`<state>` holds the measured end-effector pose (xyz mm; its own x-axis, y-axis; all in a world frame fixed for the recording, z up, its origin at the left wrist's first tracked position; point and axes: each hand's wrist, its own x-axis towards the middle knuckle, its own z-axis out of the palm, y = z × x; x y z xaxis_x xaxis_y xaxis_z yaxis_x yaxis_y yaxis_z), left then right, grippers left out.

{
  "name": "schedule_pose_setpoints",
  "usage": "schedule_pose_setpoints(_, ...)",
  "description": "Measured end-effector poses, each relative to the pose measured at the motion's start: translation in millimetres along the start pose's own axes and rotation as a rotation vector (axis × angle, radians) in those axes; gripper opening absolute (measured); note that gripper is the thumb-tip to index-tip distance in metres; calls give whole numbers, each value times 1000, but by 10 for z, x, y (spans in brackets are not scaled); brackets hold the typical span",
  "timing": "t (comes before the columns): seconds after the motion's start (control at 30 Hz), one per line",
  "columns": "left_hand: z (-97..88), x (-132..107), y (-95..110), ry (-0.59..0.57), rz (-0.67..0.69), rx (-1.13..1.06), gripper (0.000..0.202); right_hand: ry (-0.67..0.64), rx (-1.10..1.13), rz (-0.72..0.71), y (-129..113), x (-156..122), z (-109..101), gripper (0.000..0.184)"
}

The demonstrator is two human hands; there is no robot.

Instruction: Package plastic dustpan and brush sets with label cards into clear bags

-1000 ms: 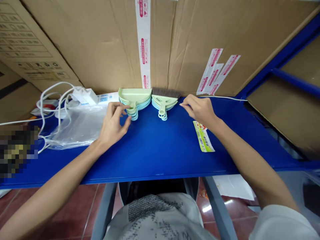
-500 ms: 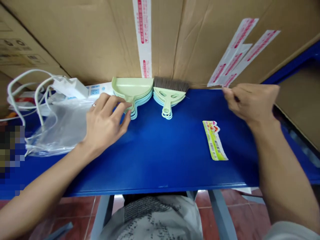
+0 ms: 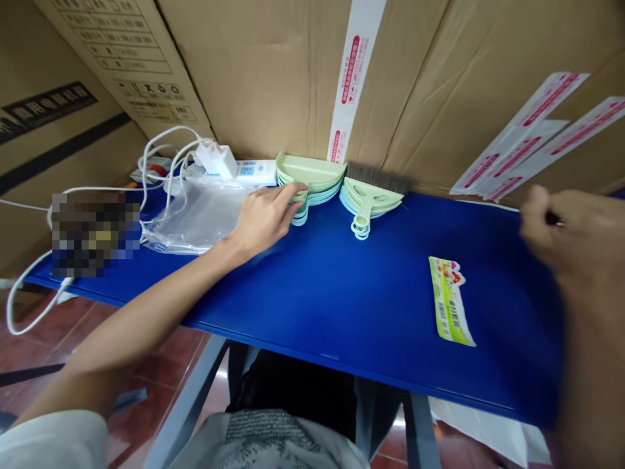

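A stack of small dustpans [image 3: 312, 170], light green on top with blue ones below, rests against the cardboard at the back of the blue table. My left hand [image 3: 266, 218] closes its thumb and fingertips on the handle of the top green dustpan, covering part of that handle. To the right of the stack lie hand brushes [image 3: 372, 195], piled up, with dark bristles and ring-ended handles. My right hand [image 3: 581, 228] is curled into a fist over the table's right side, blurred; anything inside it is hidden. Nearest to it is a yellow-green label card [image 3: 452, 303], lying flat.
Clear plastic bags [image 3: 195, 218] lie left of my left hand. Behind them are a white power strip [image 3: 258, 172] with plugs and tangled white cables [image 3: 146, 163]. A tall cardboard wall [image 3: 273, 78] borders the table's back edge. A pixelated patch hides something at left.
The view has swung left, so things appear further right. My left fingers have closed in on the dustpan handle. My right hand stays fisted and is now blurred.
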<state>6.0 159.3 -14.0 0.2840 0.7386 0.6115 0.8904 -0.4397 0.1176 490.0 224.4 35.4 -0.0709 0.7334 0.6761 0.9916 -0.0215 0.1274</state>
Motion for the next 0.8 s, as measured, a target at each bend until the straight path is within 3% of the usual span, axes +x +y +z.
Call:
schedule_pose_setpoints(0.13,-30,16,-15,62,24,-52,26,-177,34,-14,-216,27,-1,53)
schedule_pose_setpoints(0.37,-13,37,-68,167,-12,-124,22,-119,145,-161,-346,-129,-40,44)
schedule_pose_setpoints(0.5,-267,46,-2,311,-46,-133,22,-124,204,-174,-431,-165,-104,45)
schedule_pose_setpoints(0.6,-612,-237,339,481,-27,-133,22,-68,420,-115,-577,-220,-196,47)
schedule_pose_setpoints(0.67,-791,-615,688,503,-31,-120,36,-112,760,26,-739,-271,-284,49)
schedule_pose_setpoints(0.73,-852,-1064,1046,459,22,-162,64,-303,1170,164,-932,-330,-394,47)
schedule_pose_setpoints(0.8,-788,-1463,1349,353,149,-266,77,-627,1442,173,-1112,-399,-513,49)
